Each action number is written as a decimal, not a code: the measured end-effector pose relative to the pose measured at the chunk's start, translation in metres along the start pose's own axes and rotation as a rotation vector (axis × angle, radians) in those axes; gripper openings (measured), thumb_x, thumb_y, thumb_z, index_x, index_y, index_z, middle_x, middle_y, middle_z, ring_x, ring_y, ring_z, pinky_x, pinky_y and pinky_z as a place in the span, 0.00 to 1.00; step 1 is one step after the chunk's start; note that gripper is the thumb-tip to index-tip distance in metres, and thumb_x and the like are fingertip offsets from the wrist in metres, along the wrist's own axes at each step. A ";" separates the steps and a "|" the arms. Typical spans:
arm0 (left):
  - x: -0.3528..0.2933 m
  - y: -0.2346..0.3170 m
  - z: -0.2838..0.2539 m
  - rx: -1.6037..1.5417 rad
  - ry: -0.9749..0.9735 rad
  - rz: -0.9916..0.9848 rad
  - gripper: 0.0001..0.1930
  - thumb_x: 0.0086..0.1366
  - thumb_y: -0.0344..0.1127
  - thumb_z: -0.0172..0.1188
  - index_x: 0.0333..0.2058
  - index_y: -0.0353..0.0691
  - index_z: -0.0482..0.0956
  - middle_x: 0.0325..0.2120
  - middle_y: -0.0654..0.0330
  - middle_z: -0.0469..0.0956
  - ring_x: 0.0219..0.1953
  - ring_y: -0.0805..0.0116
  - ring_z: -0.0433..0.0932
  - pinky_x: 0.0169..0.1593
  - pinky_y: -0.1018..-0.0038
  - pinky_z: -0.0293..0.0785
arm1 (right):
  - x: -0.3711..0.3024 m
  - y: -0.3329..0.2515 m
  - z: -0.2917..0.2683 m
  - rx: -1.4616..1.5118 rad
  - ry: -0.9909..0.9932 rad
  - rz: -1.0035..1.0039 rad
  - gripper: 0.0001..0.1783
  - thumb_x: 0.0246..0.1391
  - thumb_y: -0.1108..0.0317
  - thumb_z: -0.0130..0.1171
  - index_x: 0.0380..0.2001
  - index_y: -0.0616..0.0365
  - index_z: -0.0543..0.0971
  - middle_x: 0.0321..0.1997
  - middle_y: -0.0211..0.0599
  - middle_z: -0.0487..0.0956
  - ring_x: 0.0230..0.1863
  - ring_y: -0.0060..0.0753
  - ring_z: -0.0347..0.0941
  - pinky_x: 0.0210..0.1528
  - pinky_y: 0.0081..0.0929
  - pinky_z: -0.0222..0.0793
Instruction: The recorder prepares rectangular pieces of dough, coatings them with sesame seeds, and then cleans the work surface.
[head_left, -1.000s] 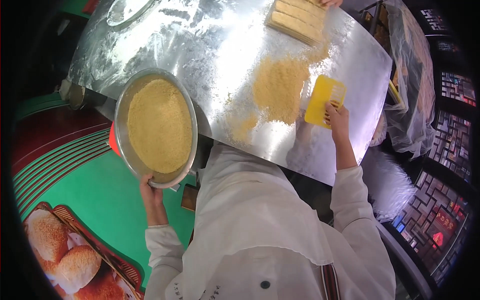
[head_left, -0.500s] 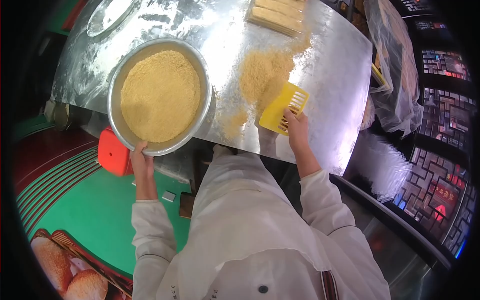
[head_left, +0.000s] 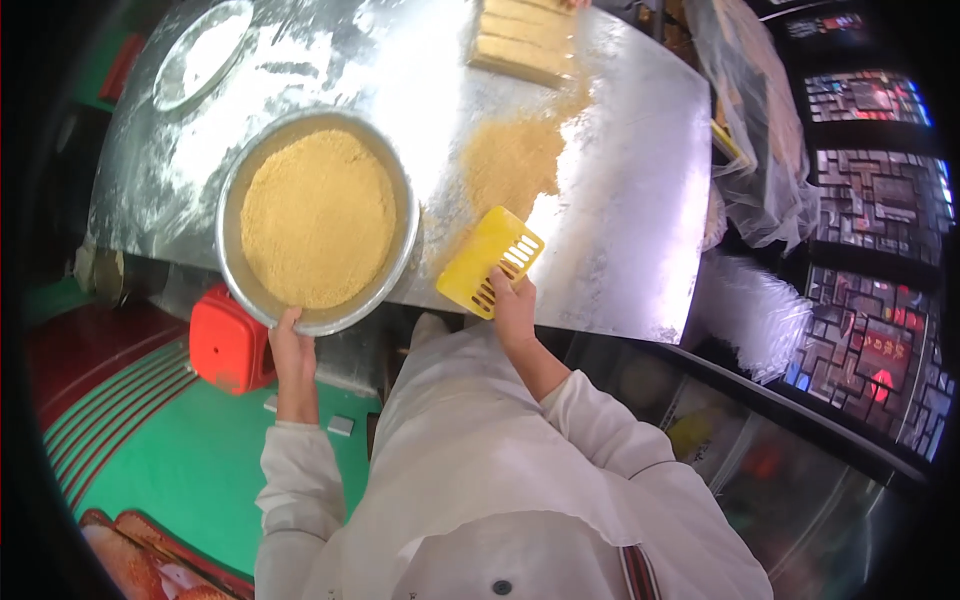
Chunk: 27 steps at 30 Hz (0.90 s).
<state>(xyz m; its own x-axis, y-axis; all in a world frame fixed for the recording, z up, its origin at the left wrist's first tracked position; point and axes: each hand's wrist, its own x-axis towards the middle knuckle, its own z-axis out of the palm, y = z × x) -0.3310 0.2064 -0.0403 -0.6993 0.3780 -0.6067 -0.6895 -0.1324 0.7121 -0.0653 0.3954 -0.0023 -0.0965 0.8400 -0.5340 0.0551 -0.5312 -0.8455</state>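
My left hand (head_left: 291,350) grips the near rim of a wide metal bowl (head_left: 232,272), which overhangs the table's front edge. Tan crumbs (head_left: 318,220) fill much of the bowl. In my right hand (head_left: 513,308) is a yellow plastic scraper (head_left: 478,262) with a row of slots, held by its slotted edge low over the table's front edge. Beyond the scraper, a loose heap of the same crumbs (head_left: 512,160) lies on the metal tabletop.
Long tan blocks (head_left: 522,42) lie side by side at the back, with part of another hand (head_left: 577,4) by them. A round floury dish (head_left: 204,55) sits far left. Below the table stands a red stool (head_left: 228,342). Plastic sheeting (head_left: 775,170) drapes something at the right.
My right hand has drawn the scraper left and toward me, to the table's front edge. The crumb heap's near side has shrunk. The bowl stays in my left hand.
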 end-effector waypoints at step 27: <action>0.021 -0.009 -0.011 0.120 -0.104 -0.088 0.30 0.56 0.28 0.54 0.58 0.27 0.60 0.53 0.46 0.69 0.53 0.52 0.73 0.54 0.57 0.73 | 0.115 -0.030 -0.184 0.002 0.205 -0.185 0.10 0.56 0.62 0.58 0.35 0.57 0.75 0.23 0.31 0.75 0.21 0.25 0.75 0.22 0.25 0.74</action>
<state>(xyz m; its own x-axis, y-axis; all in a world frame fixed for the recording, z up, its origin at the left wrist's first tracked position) -0.3416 0.2050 -0.0631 -0.6094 0.4772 -0.6332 -0.7152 0.0136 0.6987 0.1053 0.5290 -0.0392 0.0985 0.9275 -0.3607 0.0529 -0.3669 -0.9288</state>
